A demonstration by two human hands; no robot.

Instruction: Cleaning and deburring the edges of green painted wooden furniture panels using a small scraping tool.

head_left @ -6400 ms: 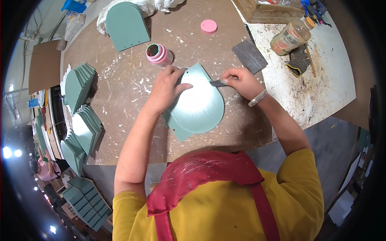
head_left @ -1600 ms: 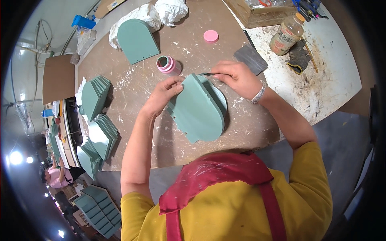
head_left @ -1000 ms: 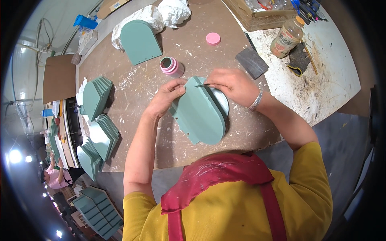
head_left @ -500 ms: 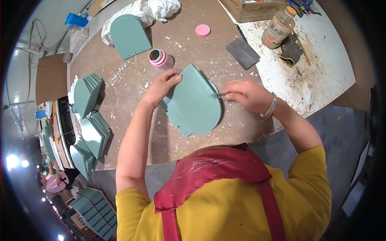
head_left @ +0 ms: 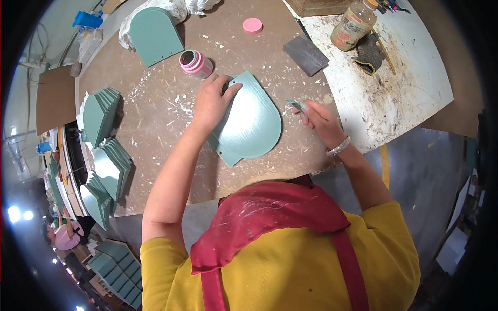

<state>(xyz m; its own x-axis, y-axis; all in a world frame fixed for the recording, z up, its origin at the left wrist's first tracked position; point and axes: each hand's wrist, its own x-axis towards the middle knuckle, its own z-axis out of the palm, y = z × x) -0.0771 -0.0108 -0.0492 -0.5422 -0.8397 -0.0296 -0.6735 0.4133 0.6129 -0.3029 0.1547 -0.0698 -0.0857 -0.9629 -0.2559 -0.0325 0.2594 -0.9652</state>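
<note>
One arched green panel (head_left: 248, 122) lies flat on the brown table (head_left: 166, 119) at the centre of the frame. The left hand (head_left: 211, 101) rests on its upper left edge, fingers laid over the corner and thumb on the table side, pressing it down. The right hand (head_left: 321, 120), just right of the panel and apart from it, pinches a small greenish blade (head_left: 296, 105) between thumb and fingers, with the tip pointing toward the panel. A pale bracelet (head_left: 338, 147) sits on that wrist.

Just above the left hand stands one open pink jar (head_left: 196, 63); its one pink lid (head_left: 252, 25) lies apart, near the top centre. A second arched green panel (head_left: 154, 35) lies in the upper left, beside a crumpled white cloth (head_left: 171, 8). One dark grey block (head_left: 305, 54) lies to the upper right of the centre panel. On the white, paint-streaked board (head_left: 384, 98) at the upper right stand one brownish bottle (head_left: 354, 25) and one dark rag (head_left: 369, 53).

Along the left edge of the frame, three stacks of green panels (head_left: 106, 155) lean on edge; the number in each cannot be counted.
</note>
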